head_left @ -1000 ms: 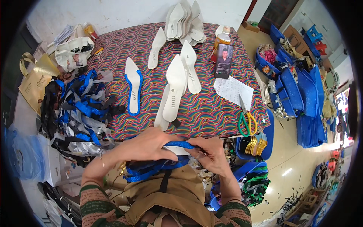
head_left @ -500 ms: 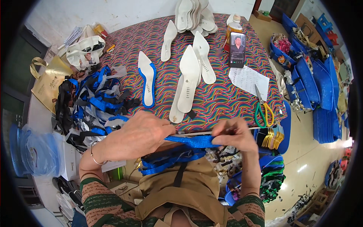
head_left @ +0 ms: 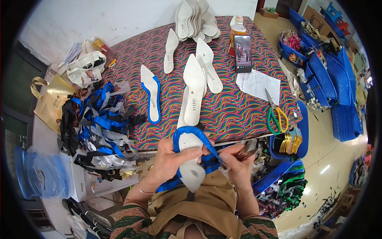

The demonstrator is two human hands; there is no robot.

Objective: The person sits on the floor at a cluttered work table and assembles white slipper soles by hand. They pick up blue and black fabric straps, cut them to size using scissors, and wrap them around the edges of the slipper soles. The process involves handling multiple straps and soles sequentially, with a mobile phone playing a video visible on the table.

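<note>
My left hand [head_left: 167, 161] grips a white shoe insole [head_left: 192, 178] over my lap, thumb on its face, pointed toe towards me. A glittery blue strip [head_left: 203, 138] loops around the insole's heel end. The strip's right side runs to my right hand [head_left: 238, 161], whose fingers are closed on it; the fingertips are partly blurred. More blue strip [head_left: 167, 185] hangs under the hands. On the patterned table, just beyond, lie overlapping white insoles [head_left: 193, 95]. Left of them is an insole [head_left: 151, 93] edged in the same blue.
A heap of blue and black strips [head_left: 99, 123] covers the table's left side. Scissors [head_left: 277, 115] lie on a paper sheet [head_left: 254, 84] at the right. A phone [head_left: 243, 53] leans against a bottle [head_left: 238, 27]. Insoles [head_left: 191, 20] are stacked at the back. Blue bins [head_left: 318, 79] line the floor.
My hands held just the blue strip stretched between them; now an insole is in my left hand with the strip around its heel. My right hand has moved slightly down, still on the strip.
</note>
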